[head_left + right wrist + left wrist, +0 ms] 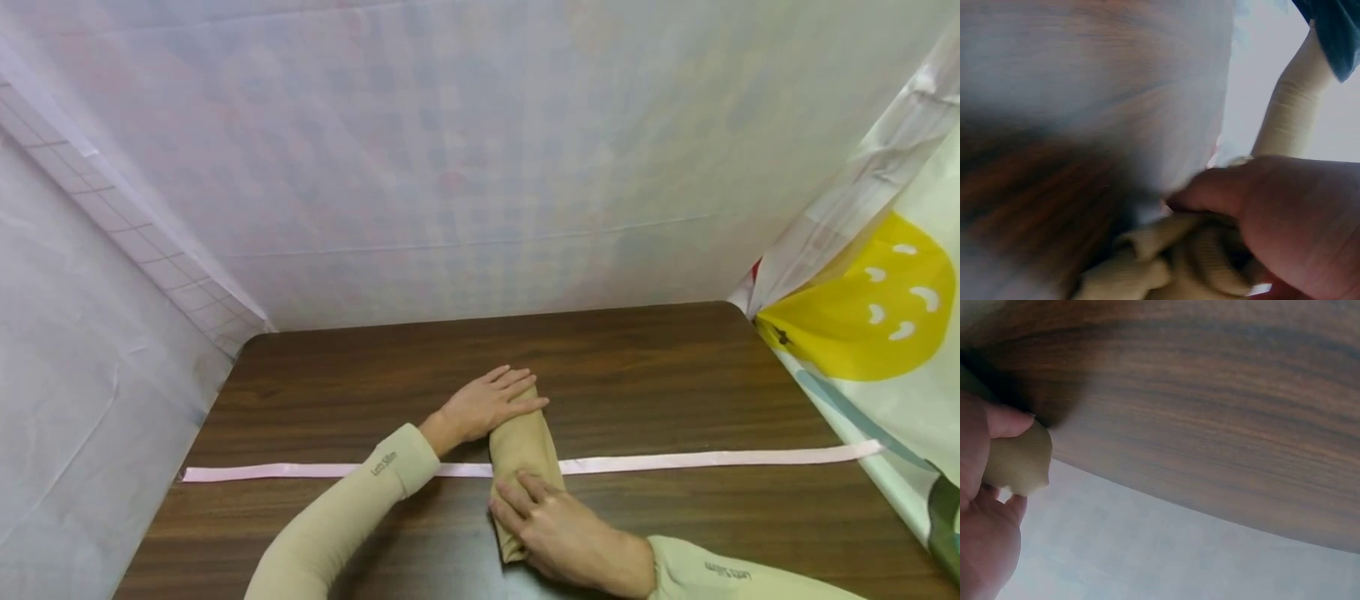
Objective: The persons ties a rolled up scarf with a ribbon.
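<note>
- a tan cloth (525,446), folded into a long narrow bundle, lies on the brown wood-grain tabletop (637,358), near its middle from side to side, its length running away from the person.
- the left hand (487,407) is at the bundle's far end, palm down, its fingers spread across the top; from the left wrist the grip is clamped there, with the rounded end of the cloth between the digits.
- the right hand (562,529) has the near end; its grip is closed on the cloth, fingers over the top and thumb at the side, and from the right wrist the loose folds bunch just beside the thumb, somewhat blurred.
- a pale pink strip (705,460) runs across the tabletop from left to right, and the bundle lies over it between the two hands.
- both forearms wear pale beige arm sleeves (337,517) with dark lettering near the cuffs.
- behind the far edge hangs a white curtain (465,183) with a faint check.
- to the right is a white printed sheet (922,408) bearing a big yellow shape (847,325) with white marks.
</note>
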